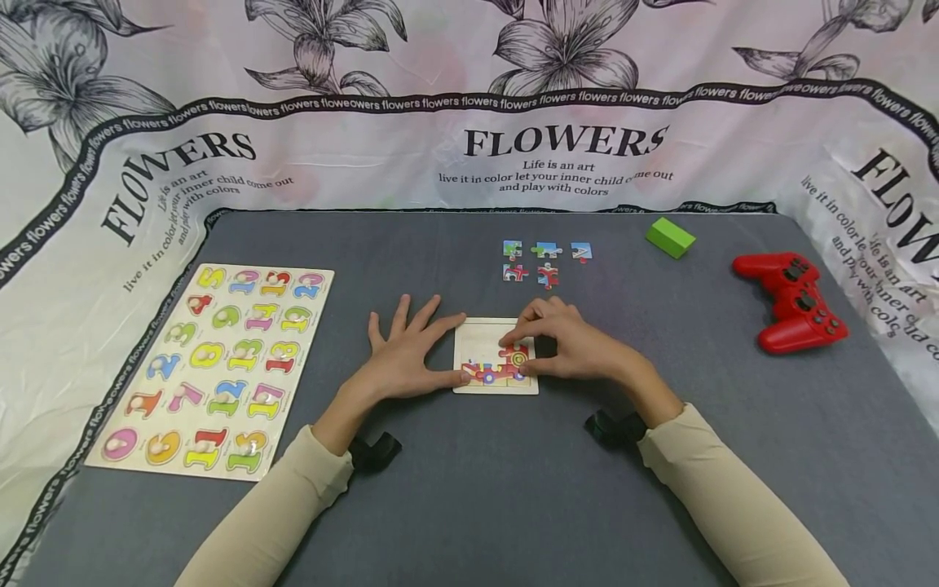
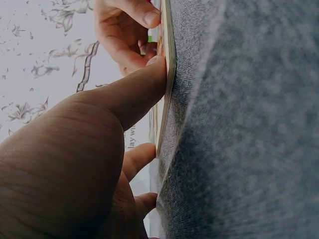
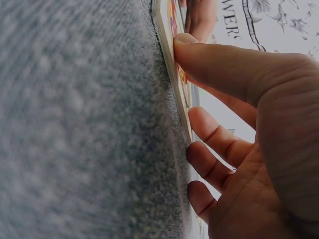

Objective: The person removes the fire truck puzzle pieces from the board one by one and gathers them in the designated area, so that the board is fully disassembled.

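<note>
A small wooden puzzle board [image 1: 495, 359] lies on the grey table mat [image 1: 469, 489], with a red car picture partly assembled in its lower half. My left hand [image 1: 411, 350] lies flat beside it, fingers spread and straight. Its thumb [image 2: 134, 94] presses the board's left edge [image 2: 167, 74]. My right hand [image 1: 563, 342] rests over the board's right side, its index fingertip and thumb pressing on a red puzzle piece [image 1: 513, 356]. In the right wrist view the thumb [image 3: 224, 64] pushes on the board [image 3: 172, 74] while the other fingers lie loosely bent along its edge.
Several loose puzzle pieces [image 1: 544, 261] lie just beyond the board. A green block [image 1: 670, 236] and a red game controller [image 1: 792, 302] sit at the far right. A large number puzzle board [image 1: 220, 367] lies at the left. A flowered cloth [image 1: 469, 122] hangs behind.
</note>
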### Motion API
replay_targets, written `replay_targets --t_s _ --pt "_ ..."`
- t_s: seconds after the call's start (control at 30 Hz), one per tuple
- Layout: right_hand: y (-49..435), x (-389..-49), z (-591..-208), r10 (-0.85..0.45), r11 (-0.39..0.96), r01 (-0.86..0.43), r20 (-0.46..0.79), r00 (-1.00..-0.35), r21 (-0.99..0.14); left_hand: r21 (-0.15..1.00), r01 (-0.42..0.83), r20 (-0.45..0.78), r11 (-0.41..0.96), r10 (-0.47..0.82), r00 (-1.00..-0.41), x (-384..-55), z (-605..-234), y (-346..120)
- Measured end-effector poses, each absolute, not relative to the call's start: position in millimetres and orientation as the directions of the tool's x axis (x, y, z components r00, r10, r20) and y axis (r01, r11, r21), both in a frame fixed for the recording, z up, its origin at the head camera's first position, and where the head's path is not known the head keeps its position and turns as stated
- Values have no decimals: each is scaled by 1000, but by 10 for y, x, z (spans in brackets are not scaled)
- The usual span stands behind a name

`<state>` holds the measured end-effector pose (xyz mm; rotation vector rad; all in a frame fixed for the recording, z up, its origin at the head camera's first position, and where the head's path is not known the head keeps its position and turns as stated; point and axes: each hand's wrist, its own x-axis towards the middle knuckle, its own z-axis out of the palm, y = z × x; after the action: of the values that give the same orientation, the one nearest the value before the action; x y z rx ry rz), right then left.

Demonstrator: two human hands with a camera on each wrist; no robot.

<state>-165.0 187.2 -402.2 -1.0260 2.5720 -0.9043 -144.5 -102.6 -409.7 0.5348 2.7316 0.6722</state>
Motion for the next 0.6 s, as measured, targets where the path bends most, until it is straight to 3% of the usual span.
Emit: replay_targets --t_s 0.6 --pt "1869 -1658 -4022 -690 552 -553 30 -723 -624 489 281 -178 826 410 -895 -1444 -4101 -1021"
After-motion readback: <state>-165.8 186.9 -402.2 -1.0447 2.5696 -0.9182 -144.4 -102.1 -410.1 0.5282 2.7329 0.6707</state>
